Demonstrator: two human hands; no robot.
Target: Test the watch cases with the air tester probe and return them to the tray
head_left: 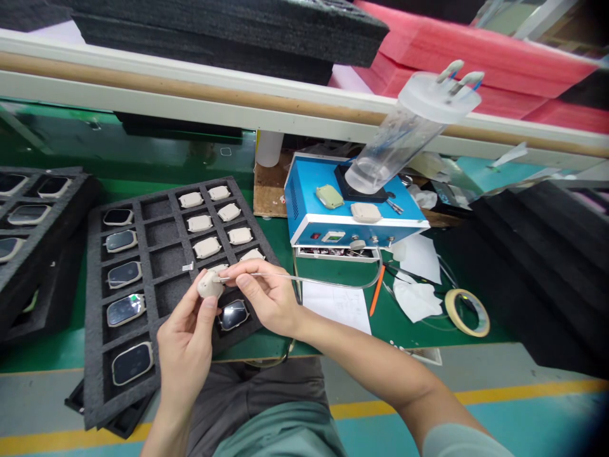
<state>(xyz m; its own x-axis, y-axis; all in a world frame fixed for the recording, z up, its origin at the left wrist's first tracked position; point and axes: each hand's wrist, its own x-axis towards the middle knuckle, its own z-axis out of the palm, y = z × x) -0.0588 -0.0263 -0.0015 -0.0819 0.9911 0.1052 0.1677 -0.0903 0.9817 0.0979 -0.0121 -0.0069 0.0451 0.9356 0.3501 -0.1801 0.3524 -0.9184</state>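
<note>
Both hands are pinched nearly closed; the left hand [185, 346] has a beige watch case [209, 287] between thumb and fingers, and the right hand [266, 297] grips the end of a clear tube [328, 284], its tip at or just beside the case (can't tell if they're touching); the case sits over the near right part of the foam tray [96, 355]. My take: brace the fingers against each other so the tip doesn't wander; keep the left grip on the edges; pivot the case rather than the tube; go gently.

From the case, the tray's finished-looking screened watches [126, 311] run from about 8 to 11 o'clock; the blue box [297, 184] is at 2, with a clear cylinder [394, 139] on top; paper [335, 308], orange pen [377, 292] and tape roll [483, 324] are out toward 3; the tube's slack crosses above that paper, so I'd watch for snags; another screened watch [233, 315] sits close at 4, easy to knock imo.
</note>
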